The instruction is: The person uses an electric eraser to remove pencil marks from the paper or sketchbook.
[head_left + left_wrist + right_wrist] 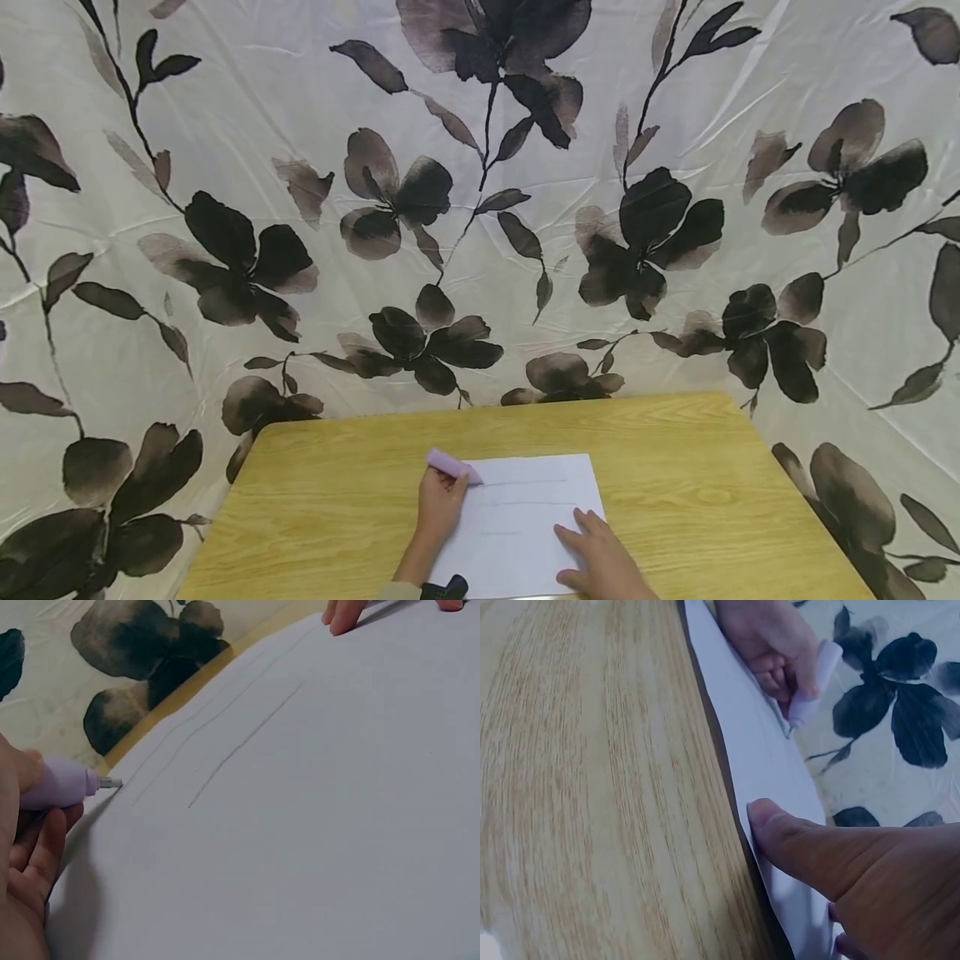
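Note:
A sheet of white paper (517, 558) lies on the wooden table, with three grey pencil-like lines (244, 746) across it. At its upper left edge my left hand (441, 504) grips a thick lilac electric eraser (60, 782) between thumb and fingers. The slim silvery tip (111, 782) meets the paper at the left end of the topmost line. My right hand (603, 558) rests on the paper's lower right part, fingers spread and fairly straight. In the right wrist view its thumb (780, 825) presses near the paper's near edge.
The yellow wood-grain table (337, 483) extends on both sides of the paper. Behind it hangs a white cloth (315, 108) printed with dark flowers. A black band (445, 588) sits on my left wrist below a light sleeve (399, 591).

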A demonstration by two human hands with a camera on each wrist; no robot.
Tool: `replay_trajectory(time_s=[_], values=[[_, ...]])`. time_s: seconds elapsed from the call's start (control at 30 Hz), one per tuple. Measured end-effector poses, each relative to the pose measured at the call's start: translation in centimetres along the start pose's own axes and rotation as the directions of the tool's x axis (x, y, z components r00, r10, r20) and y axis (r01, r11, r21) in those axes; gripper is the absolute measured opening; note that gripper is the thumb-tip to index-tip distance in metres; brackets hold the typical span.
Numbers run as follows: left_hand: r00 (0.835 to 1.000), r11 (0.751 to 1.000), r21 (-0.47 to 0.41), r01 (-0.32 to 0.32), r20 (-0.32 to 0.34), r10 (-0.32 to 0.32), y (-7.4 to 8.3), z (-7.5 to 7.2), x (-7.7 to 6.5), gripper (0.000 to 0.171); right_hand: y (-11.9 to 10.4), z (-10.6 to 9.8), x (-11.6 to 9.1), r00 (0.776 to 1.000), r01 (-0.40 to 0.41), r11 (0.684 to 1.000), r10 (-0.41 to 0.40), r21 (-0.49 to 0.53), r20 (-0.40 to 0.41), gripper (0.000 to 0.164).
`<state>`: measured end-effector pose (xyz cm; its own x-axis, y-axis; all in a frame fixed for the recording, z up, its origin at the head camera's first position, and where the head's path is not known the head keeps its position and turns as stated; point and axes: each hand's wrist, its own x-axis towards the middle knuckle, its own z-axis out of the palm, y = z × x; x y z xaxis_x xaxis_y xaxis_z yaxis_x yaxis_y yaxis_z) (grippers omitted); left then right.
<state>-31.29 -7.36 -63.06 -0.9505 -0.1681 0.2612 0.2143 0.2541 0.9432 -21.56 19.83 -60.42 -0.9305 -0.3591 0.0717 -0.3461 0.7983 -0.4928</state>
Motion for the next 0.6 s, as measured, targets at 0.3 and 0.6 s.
replay_trajectory(time_s=[0.3, 0.6], values=[[0.997, 0.997, -0.012, -0.077, -0.010, 0.077, -0.25, 0.25, -0.06, 0.023, 0.40, 0.10, -0.03, 1.000, 0.001, 1.000, -0.001, -0.007, -0.009, 0.061], [0.999, 0.999, 0.031, 0.020, 0.047, -0.021, 0.14, -0.11, 0.06, 0.024, 0.29, 0.24, 0.05, 1.000, 0.008, 0.999, -0.008, -0.031, 0.004, 0.062]])
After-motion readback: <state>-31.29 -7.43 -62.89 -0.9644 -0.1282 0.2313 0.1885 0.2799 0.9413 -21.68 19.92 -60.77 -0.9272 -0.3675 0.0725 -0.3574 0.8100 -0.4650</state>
